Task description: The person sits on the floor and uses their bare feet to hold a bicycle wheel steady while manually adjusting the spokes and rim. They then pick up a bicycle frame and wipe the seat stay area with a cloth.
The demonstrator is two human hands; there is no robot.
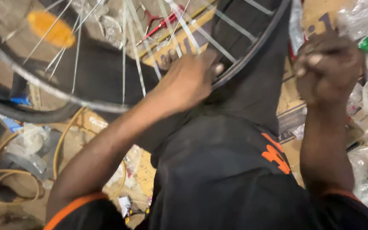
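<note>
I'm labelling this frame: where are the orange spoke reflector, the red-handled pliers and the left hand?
orange spoke reflector (50, 27), head view, middle of its face.
red-handled pliers (160, 23), head view, on a red handle.
left hand (186, 81), head view, back of the hand.

A single head-worn camera looks steeply down from close above the person's lap. The left hand (188, 81) and right hand (326, 68) fill the middle and right, a bicycle wheel (107, 104) crosses the far left, and cluttered floor (18, 170) lies beyond on both sides.
</note>
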